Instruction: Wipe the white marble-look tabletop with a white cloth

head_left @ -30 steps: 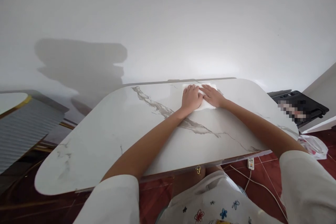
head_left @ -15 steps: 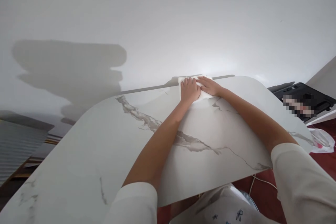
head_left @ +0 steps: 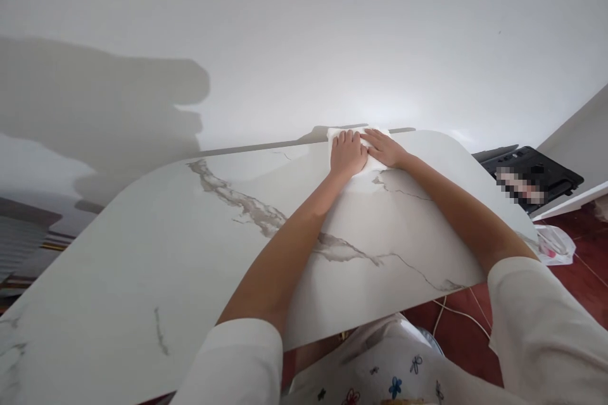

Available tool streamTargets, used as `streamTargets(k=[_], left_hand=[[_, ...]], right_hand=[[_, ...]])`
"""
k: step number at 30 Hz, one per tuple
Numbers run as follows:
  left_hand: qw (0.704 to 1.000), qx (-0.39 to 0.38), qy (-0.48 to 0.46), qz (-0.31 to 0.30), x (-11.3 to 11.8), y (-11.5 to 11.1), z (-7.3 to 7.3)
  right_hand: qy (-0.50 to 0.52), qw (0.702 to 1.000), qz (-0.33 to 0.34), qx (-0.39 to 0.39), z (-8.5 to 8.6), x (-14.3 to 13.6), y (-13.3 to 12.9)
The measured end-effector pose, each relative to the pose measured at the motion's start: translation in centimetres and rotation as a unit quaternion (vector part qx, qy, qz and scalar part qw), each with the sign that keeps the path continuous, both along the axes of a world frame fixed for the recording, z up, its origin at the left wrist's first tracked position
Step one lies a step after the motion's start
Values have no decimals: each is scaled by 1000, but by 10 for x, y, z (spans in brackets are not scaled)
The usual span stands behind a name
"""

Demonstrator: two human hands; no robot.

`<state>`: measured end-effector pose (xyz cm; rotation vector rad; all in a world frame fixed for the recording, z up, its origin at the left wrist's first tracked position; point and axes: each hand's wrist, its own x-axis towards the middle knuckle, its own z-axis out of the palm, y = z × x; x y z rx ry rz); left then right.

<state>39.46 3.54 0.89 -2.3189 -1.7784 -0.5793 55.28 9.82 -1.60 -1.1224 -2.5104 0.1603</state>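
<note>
A white cloth [head_left: 373, 166] lies folded at the far edge of the table [head_left: 228, 259], which has a white marble-look top with grey-brown veins. My left hand [head_left: 349, 153] presses on the cloth's left half, its fingers bent over the material. Beside it my right hand [head_left: 386, 149] lies on the right half with fingers stretched out and slightly apart. The two hands nearly meet at the cloth's middle. Both arms reach forward across the tabletop.
A pale wall [head_left: 304, 38] rises right behind the table's far edge. An open black case [head_left: 553, 171] with partly blurred contents sits at the right. Near it a clear plastic bag [head_left: 555, 245] rests by the red floor [head_left: 589, 266]. A pale cable [head_left: 463, 312] runs below the table.
Both hands and the cloth have slid a little to the right along the table's far edge. The view has turned slightly, so the table and case appear further left.
</note>
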Motion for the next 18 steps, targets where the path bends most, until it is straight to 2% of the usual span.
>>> streamTargets(k=[11,18], left_hand=[[1000,-4,-6,-23,-2,-73,1],[999,-2,6,-45,-8,-132,-2]], right_hand=[[-26,1000,-6,0,10,0,-89],[-49,999,-10,5,15,-1,-161]])
